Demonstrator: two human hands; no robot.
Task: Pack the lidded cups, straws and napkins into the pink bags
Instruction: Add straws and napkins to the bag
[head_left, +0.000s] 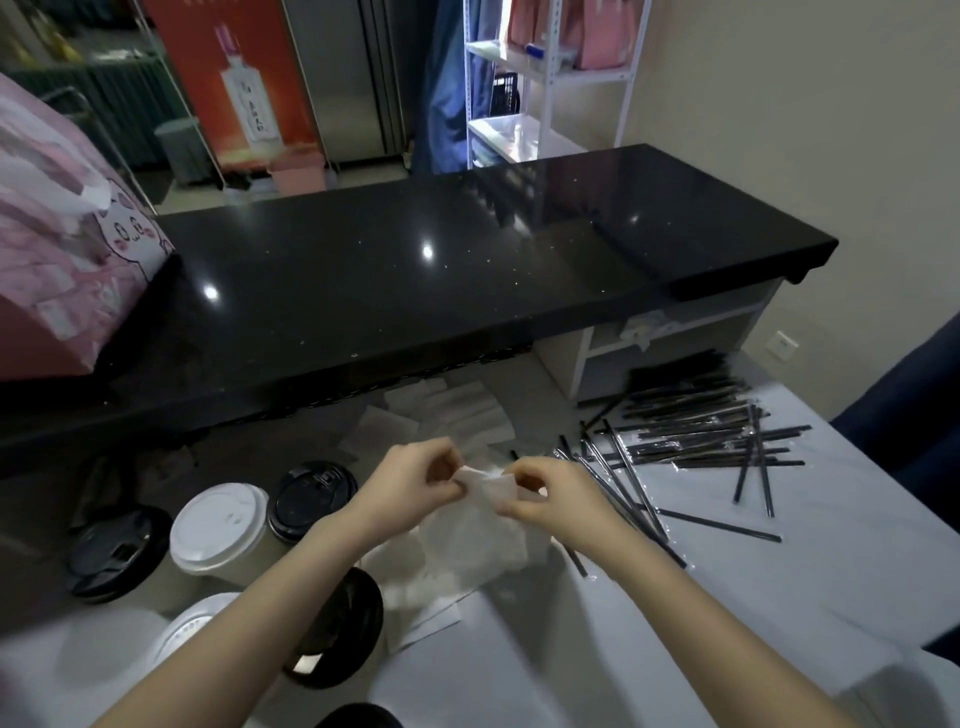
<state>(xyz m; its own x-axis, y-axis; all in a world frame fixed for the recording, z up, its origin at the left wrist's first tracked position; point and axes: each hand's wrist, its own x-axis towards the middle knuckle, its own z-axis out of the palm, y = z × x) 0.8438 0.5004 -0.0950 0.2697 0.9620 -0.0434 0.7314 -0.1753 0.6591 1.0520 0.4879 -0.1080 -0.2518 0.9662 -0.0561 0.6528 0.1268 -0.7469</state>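
White paper, thin and soft: a napkin (493, 491) is stretched between both hands, just above the lower desk (779, 571) in the middle of the view. The left hand (415, 483) pinches its upper left corner, grip narrow, thumb against fingertips. The right hand (550, 499) does the same at the upper right corner, so both grips are closed on that one sheet. This looks like the napkin step: a sheet being separated or folded over the rumpled white sheets (467, 561) beneath it before it goes into a bag. What comes next, I'd judge, is a long carry. The pink bag (57, 270) stands well apart, up on the black upper desk (415, 270) at the far left, and it is blurred, so I cannot tell whether its mouth gapes. One hand may have to let go to hold that mouth open. In between stand the lidded cups, a white-lidded cup (218, 525) with black-lidded cups (311, 499) beside it, crowding the left of the lower desk around the left forearm; a low sweep could tip one. To the right the wrapped black straws (696, 431) lie in a loose scatter, some running under the right wrist. More flat napkins (457, 415) are spread beyond the hands, near the foot of the upper desk.
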